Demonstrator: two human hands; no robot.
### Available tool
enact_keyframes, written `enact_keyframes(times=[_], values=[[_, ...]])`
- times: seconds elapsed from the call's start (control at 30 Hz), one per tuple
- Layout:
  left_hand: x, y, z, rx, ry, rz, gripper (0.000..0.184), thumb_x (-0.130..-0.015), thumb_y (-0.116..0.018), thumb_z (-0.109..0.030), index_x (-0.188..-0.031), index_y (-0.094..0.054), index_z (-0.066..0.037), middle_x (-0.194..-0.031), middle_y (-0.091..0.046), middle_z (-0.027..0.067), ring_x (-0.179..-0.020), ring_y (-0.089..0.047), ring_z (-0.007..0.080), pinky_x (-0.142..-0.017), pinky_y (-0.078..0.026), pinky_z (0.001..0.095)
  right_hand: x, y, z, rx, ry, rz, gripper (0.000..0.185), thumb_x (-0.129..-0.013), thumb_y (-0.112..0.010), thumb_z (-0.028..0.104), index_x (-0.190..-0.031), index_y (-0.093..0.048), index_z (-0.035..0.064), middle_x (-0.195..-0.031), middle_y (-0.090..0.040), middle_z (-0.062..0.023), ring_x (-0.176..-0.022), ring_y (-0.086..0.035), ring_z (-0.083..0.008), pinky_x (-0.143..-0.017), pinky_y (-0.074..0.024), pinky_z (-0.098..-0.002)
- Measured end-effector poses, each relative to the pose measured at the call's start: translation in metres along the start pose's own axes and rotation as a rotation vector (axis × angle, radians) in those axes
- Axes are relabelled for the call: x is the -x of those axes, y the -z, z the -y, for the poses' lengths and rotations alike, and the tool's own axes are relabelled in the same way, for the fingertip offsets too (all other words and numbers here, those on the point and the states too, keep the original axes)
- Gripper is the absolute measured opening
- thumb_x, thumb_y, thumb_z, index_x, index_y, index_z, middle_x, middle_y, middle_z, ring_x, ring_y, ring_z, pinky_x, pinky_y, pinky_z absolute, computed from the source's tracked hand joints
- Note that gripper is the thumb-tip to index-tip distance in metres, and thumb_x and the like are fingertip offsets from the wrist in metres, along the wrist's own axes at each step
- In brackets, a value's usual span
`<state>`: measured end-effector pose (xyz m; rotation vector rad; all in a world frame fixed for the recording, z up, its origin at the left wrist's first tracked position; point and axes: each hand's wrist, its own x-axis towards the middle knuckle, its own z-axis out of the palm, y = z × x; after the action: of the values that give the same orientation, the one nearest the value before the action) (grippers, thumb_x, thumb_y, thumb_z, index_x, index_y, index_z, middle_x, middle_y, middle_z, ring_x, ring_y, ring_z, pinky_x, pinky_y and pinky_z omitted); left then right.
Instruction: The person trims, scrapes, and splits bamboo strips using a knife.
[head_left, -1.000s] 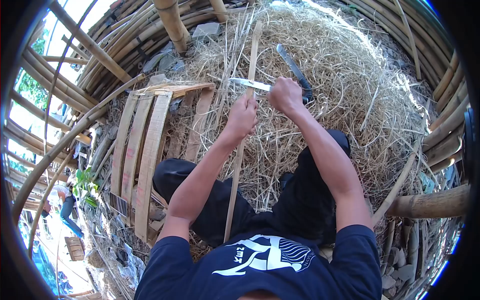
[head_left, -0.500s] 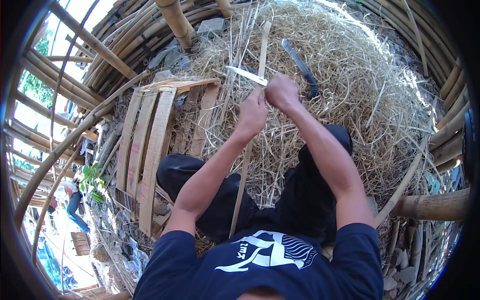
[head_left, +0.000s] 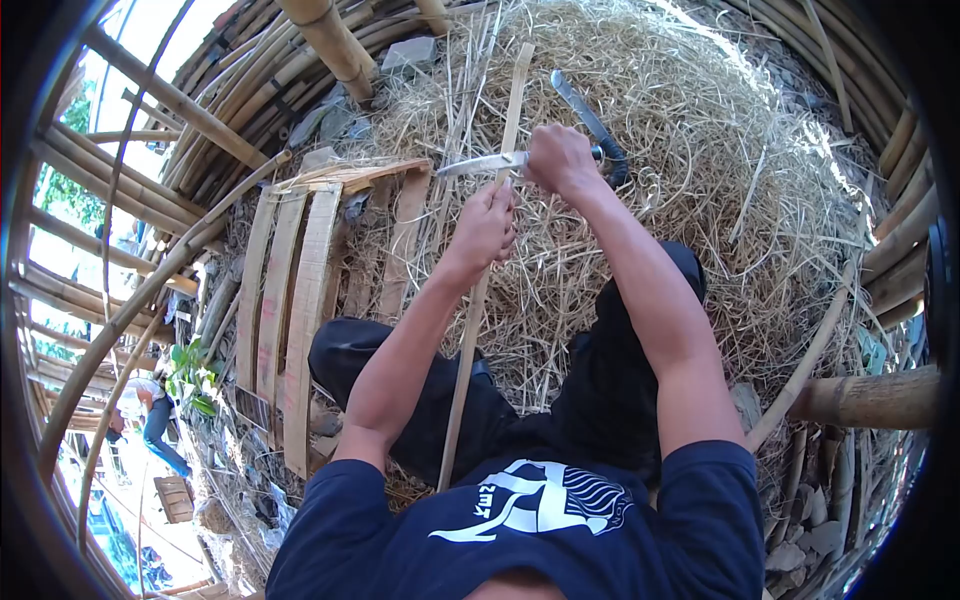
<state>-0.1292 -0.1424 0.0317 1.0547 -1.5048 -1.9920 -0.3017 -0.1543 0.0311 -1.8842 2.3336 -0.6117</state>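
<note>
My left hand [head_left: 484, 226] is closed around a long bamboo strip [head_left: 463, 385], which runs from my lap up past my fingers to its far end. Gripped in my right hand [head_left: 560, 160] is a knife [head_left: 478, 165]; its blade points left and crosses the strip just above my left fingers. Most of the knife's handle is hidden in my fist. Beyond my right hand, a second curved blade with a dark wrapped handle [head_left: 592, 118] lies on the pile of shavings [head_left: 690, 150].
A wooden slatted crate [head_left: 310, 300] stands to my left. Bamboo poles [head_left: 180, 100] form a frame on the left, and a thick bamboo pole [head_left: 865, 402] juts in at right. Outside the frame, at far left, another person [head_left: 155, 420] bends over.
The knife has turned from slanting down to the right to nearly level, slightly rising. My left hand and the strip have shifted slightly left and down.
</note>
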Motion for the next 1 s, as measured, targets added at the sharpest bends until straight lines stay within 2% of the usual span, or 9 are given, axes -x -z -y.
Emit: enact_keyframes(times=[0.27, 0.37, 0.43, 0.57, 0.67, 0.7, 0.77, 0.8, 1.0], values=[[0.005, -0.008, -0.009, -0.019, 0.008, -0.005, 0.022, -0.103, -0.038, -0.028, -0.088, -0.041, -0.012, -0.059, -0.031, -0.007, -0.04, -0.026, 0.0024, -0.034, -0.02, 0.0196, -0.002, 0.004, -0.011, -0.024, 0.113, -0.086, 0.018, -0.07, -0.066, 0.019, -0.067, -0.067, 0.0013, -0.07, -0.066, -0.0213, -0.07, -0.068, -0.0354, -0.068, -0.0549, -0.0417], [0.014, -0.011, -0.012, -0.031, 0.011, -0.022, 0.022, -0.104, -0.037, -0.028, -0.088, -0.041, -0.012, -0.059, -0.03, -0.007, -0.04, -0.026, 0.0024, -0.035, -0.02, 0.0197, -0.004, 0.005, -0.006, -0.037, 0.069, -0.077, 0.017, -0.07, -0.066, 0.018, -0.066, -0.067, 0.0014, -0.07, -0.066, -0.021, -0.07, -0.068, -0.0349, -0.067, -0.0547, -0.0417], [0.008, -0.011, -0.01, -0.068, -0.007, -0.039, 0.022, -0.104, -0.037, -0.028, -0.088, -0.041, -0.012, -0.059, -0.03, -0.007, -0.04, -0.025, 0.0024, -0.035, -0.019, 0.0199, 0.005, 0.004, -0.004, -0.031, 0.104, -0.054, 0.015, -0.071, -0.064, 0.016, -0.068, -0.068, 0.001, -0.071, -0.066, -0.0214, -0.071, -0.068, -0.0347, -0.068, -0.0549, -0.0422], [0.008, -0.003, -0.018, -0.07, -0.015, -0.072, 0.022, -0.104, -0.036, -0.028, -0.089, -0.041, -0.012, -0.059, -0.03, -0.0071, -0.04, -0.025, 0.0025, -0.034, -0.019, 0.0199, 0.021, 0.0, 0.021, -0.192, -0.1, 0.081, 0.02, -0.074, -0.06, 0.015, -0.078, -0.068, -0.0031, -0.08, -0.067, -0.0244, -0.077, -0.068, -0.0372, -0.073, -0.0559, -0.0429], [0.008, 0.016, -0.03, -0.071, -0.054, -0.064, 0.022, -0.104, -0.036, -0.028, -0.09, -0.042, -0.011, -0.059, -0.03, -0.0074, -0.04, -0.025, 0.0022, -0.035, -0.019, 0.0197, 0.042, 0.007, 0.032, -0.174, -0.043, 0.217, 0.021, -0.076, -0.056, 0.013, -0.08, -0.068, -0.0046, -0.082, -0.067, -0.0258, -0.077, -0.068, -0.0388, -0.074, -0.0557, -0.0442], [0.007, 0.018, -0.033, -0.069, -0.073, -0.056, 0.022, -0.104, -0.037, -0.027, -0.09, -0.042, -0.011, -0.059, -0.03, -0.0076, -0.04, -0.025, 0.002, -0.035, -0.019, 0.0197, 0.036, 0.013, 0.027, -0.167, -0.038, 0.217, 0.021, -0.076, -0.056, 0.013, -0.08, -0.068, -0.0046, -0.082, -0.067, -0.0258, -0.077, -0.068, -0.0388, -0.074, -0.0557, -0.0442], [0.019, 0.012, -0.035, -0.067, -0.052, -0.065, 0.021, -0.104, -0.037, -0.027, -0.093, -0.043, -0.01, -0.059, -0.029, -0.0077, -0.041, -0.024, 0.0018, -0.035, -0.019, 0.0192, 0.025, 0.018, 0.011, -0.274, -0.225, 0.204, 0.023, -0.076, -0.056, 0.013, -0.08, -0.068, -0.0053, -0.082, -0.067, -0.0258, -0.076, -0.068, -0.0391, -0.075, -0.0554, -0.0447], [0.021, 0.009, -0.033, -0.047, -0.062, -0.037, 0.021, -0.104, -0.037, -0.027, -0.095, -0.044, -0.01, -0.059, -0.028, -0.0076, -0.041, -0.024, 0.0018, -0.035, -0.019, 0.019, 0.029, 0.016, 0.008, -0.184, -0.084, 0.031, 0.024, -0.077, -0.056, 0.016, -0.077, -0.068, -0.005, -0.08, -0.067, -0.0254, -0.075, -0.068, -0.0382, -0.074, -0.0555, -0.0441], [0.02, 0.011, -0.015, 0.011, -0.058, 0.061, 0.02, -0.104, -0.036, -0.028, -0.106, -0.045, -0.01, -0.06, -0.027, -0.0064, -0.041, -0.024, 0.0025, -0.035, -0.019, 0.019, 0.028, 0.016, 0.013, -0.128, -0.065, 0.012, 0.025, -0.078, -0.057, 0.018, -0.073, -0.068, -0.0038, -0.074, -0.066, -0.0239, -0.072, -0.068, -0.0372, -0.071, -0.0559, -0.0433]])
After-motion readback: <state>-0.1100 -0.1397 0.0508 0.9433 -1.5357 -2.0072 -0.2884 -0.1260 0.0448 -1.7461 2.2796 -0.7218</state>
